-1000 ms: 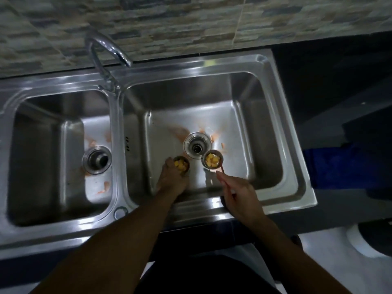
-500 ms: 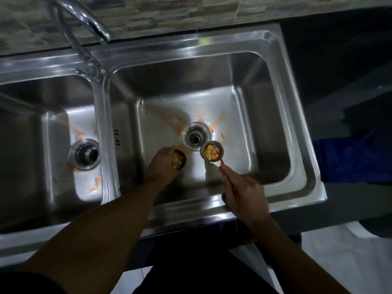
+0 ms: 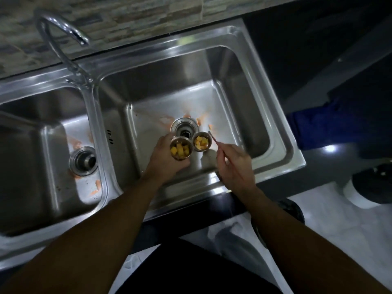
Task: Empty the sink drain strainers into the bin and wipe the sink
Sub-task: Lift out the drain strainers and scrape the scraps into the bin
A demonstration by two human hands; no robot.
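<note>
Left grip (image 3: 167,161) curls round one strainer (image 3: 180,149), right grip (image 3: 235,164) pinches the second strainer (image 3: 202,141) by its thin handle (image 3: 214,141); both look light, stiff, probably slippery, so carry level

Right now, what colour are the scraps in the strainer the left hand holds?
Yellow-orange scraps, best seen in the head view.

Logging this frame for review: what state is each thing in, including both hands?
Left strainer: out of its drain, holds yellow scraps, gripped by left hand.
Right strainer: out of its drain, yellow scraps inside, right hand pinches its thin handle.
Right drain: open, no strainer.
Left drain: open, no strainer.
Tap: no water running.
Right basin: orange smears.
Left basin: orange smears.
</note>
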